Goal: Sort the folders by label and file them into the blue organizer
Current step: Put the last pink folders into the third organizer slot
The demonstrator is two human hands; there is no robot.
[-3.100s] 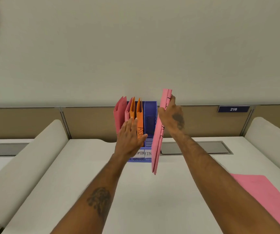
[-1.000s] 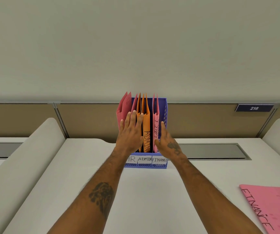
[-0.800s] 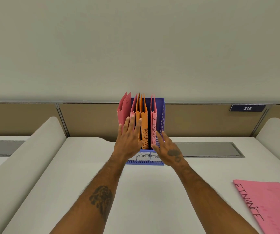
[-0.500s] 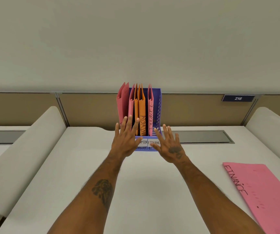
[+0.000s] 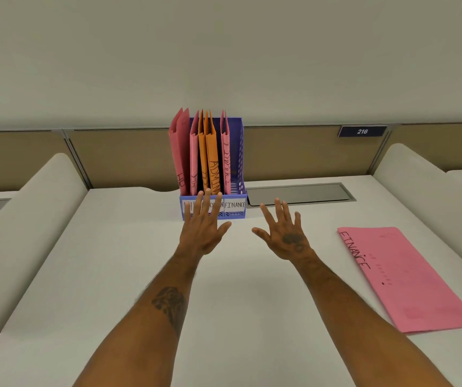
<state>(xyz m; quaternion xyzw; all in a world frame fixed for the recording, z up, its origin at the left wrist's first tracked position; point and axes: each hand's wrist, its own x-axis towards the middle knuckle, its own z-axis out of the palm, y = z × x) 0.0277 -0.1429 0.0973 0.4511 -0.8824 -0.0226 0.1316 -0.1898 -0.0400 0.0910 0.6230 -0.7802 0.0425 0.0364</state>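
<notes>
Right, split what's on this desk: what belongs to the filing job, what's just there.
Job:
organizer
filed pink folders
orange folders
loose FINANCE folder
left hand, right hand, both empty

Just there:
216 sign
cable hatch
side dividers

A blue organizer (image 5: 239, 152) with a perforated side holds pink and orange folders (image 5: 209, 152) lettered in black. At the white desk's (image 5: 129, 261) right edge lies a pink folder (image 5: 408, 280).

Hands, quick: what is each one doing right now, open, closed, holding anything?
Left hand: open, fingers spread, holding nothing.
Right hand: open, fingers spread, holding nothing.
</notes>
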